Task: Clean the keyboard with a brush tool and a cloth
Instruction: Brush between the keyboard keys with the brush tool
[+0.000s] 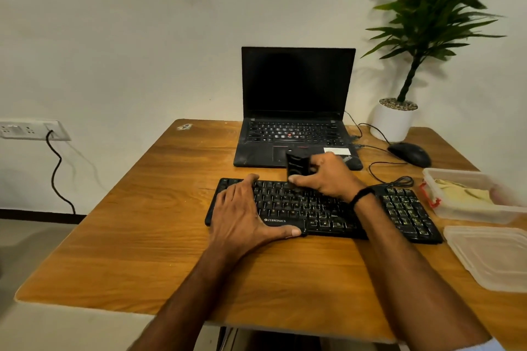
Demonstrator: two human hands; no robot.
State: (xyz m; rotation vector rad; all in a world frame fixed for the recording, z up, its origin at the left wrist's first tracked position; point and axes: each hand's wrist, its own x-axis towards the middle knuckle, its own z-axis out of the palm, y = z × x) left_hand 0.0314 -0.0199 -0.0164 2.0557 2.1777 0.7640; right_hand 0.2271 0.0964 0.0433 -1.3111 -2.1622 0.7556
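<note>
1. The flat black keyboard (pixel 285 202) lies across the middle of the grained wooden table (pixel 142 222), just in front of an open laptop (pixel 296 111).
2. The left hand (pixel 242 214) lies flat on the keyboard's left end, fingers straight and spread, thumb along the front edge.
3. The right hand (pixel 328 177) grips the brush (pixel 298 164), a glossy black block. Its fingers curl round it with the thumb on the near side, over the keyboard's far row.
4. The cloth (pixel 462 191), yellowish and crumpled, lies in a clear plastic box (pixel 479 215) at the right. A frosted rectangular lid (pixel 493 259) lies nearer.

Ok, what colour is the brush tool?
Black; the brush tool shows best in the head view.
</note>
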